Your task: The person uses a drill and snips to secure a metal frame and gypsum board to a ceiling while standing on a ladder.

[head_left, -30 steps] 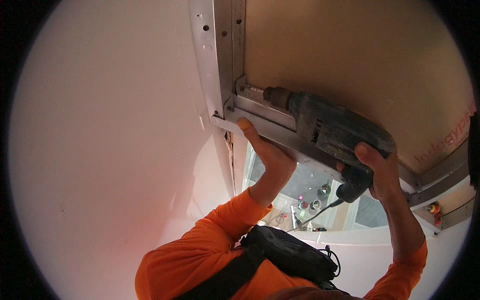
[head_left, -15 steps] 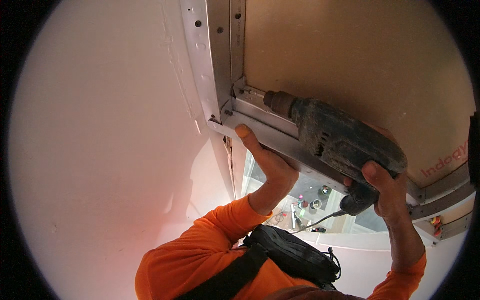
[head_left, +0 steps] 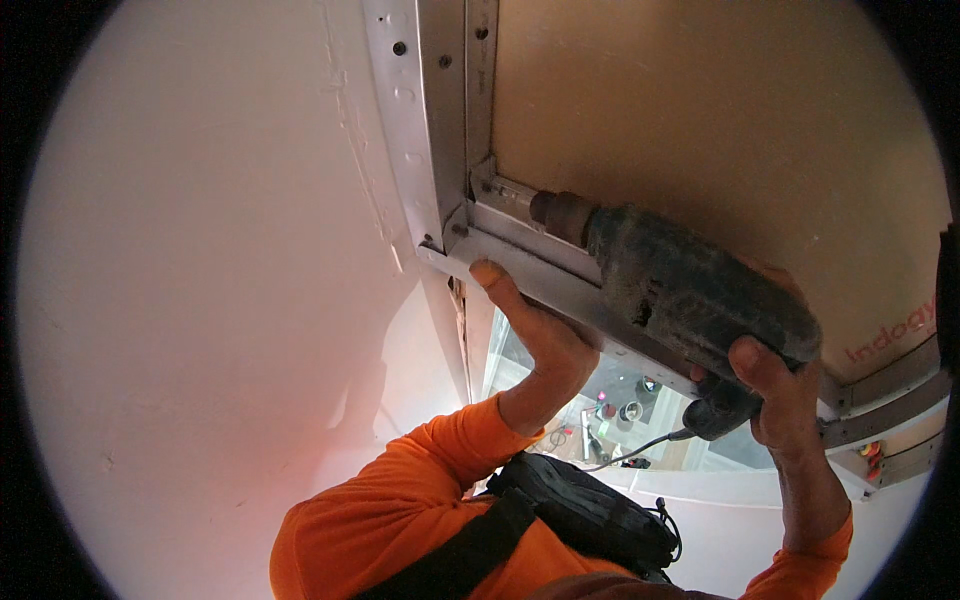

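A dusty dark corded drill (head_left: 700, 285) is held by its handle in my right hand (head_left: 785, 395), the thumb lying over the rear of its body. Its chuck (head_left: 562, 216) points left, and the thin bit reaches toward the inside corner of a metal frame. Whether the tip touches the metal I cannot tell. My left hand (head_left: 545, 340) grips the lower metal channel (head_left: 535, 268) just below the drill, thumb on its face, the other fingers hidden behind. That channel meets an upright metal stud (head_left: 446, 130) at the corner, where screws show.
A brown board (head_left: 680, 110) backs the frame. On the left rises a pale wall (head_left: 200, 250). The drill's cord (head_left: 632, 452) hangs past a black bag (head_left: 590, 510) on my chest. Far below, tools and containers lie on a floor. Curved metal channels (head_left: 885, 405) run at the right.
The frame and drill sit slightly farther right and lower in the picture. Both hands keep their hold, and the drill still points at the same corner.
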The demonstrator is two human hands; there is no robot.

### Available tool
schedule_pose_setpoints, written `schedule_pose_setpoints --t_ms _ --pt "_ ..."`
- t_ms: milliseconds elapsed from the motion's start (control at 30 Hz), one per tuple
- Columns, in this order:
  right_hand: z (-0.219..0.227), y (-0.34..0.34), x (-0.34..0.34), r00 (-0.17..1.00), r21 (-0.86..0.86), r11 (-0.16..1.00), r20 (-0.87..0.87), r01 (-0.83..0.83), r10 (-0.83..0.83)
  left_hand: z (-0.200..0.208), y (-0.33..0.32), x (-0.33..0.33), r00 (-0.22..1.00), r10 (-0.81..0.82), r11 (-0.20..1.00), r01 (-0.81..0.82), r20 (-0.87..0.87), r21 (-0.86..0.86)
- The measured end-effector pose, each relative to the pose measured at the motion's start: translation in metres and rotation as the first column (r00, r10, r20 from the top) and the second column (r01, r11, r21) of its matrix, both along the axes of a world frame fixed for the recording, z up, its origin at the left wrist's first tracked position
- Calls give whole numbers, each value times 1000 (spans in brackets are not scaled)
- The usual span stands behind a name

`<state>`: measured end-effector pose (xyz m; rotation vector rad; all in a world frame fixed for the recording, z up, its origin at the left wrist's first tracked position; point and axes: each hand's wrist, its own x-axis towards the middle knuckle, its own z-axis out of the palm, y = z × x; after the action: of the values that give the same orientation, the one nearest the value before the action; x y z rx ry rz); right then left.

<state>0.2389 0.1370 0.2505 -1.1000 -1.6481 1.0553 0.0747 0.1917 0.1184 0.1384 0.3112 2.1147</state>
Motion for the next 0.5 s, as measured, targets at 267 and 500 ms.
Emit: schedule_pose_setpoints --t_ms 267,500 --pt "-1 3 3 1000 -30 1000 -4 6 -6 -5 1 1 999 32 999 -33 -21 -37" --pt "3 0 3 1000 -92 996 4 -1 1 -13 4 3 1000 26 999 -25 9 -26"
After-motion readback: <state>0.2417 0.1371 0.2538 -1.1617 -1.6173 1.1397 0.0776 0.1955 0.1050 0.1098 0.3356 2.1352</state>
